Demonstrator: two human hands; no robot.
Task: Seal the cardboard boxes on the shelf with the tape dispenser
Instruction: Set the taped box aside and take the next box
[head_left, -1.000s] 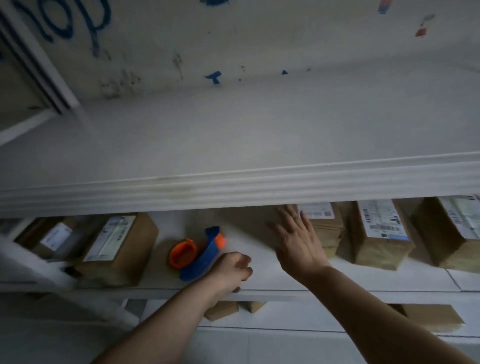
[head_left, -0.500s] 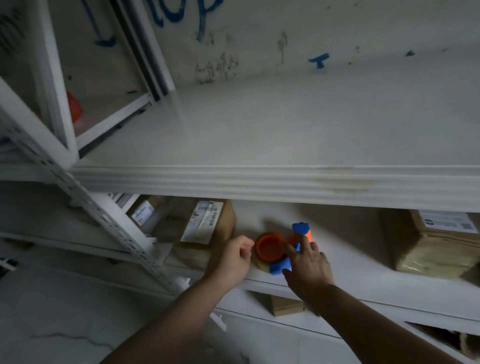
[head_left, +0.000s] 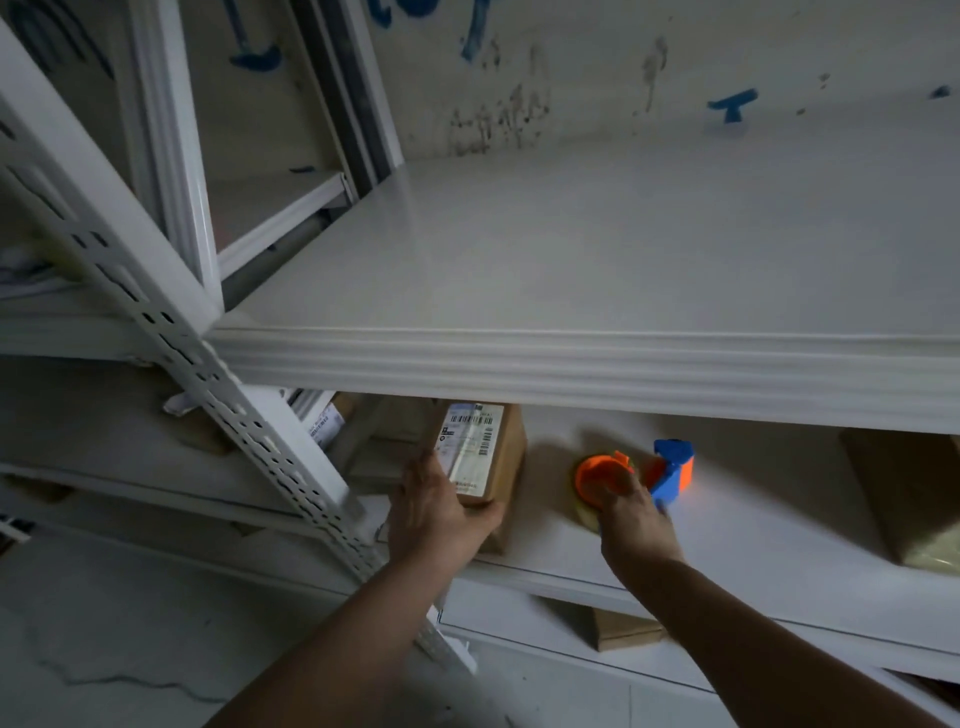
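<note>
The person is working at the middle shelf (head_left: 753, 535) of a white metal rack, and the step in hand appears to be the setup for taping: gathering the tool and one box together. The left hand (head_left: 434, 512) is wrapping around the near end of a small cardboard box (head_left: 488, 457), fingers along its left side and thumb under its front edge, so it is holding the box; the box is lying near the shelf's front lip with a white shipping label (head_left: 470, 449) facing up. The right hand (head_left: 631, 512) is closing over the tape dispenser (head_left: 636, 475), fingers covering the near part of its orange roll holder, while the blue handle is projecting to the right; whether the grasp is fully firm cannot be told, as the view is blurred. The dispenser is sitting on the shelf just to the right of the box, not touching it. Another box (head_left: 914, 499) is standing well apart at the right end of the shelf, and one more (head_left: 626, 629) is lying on the shelf below. No fresh tape is visible on the held box. The next move likely calls for steadying the box, lifting the dispenser, and aligning its tape edge with the flap seam.
</note>
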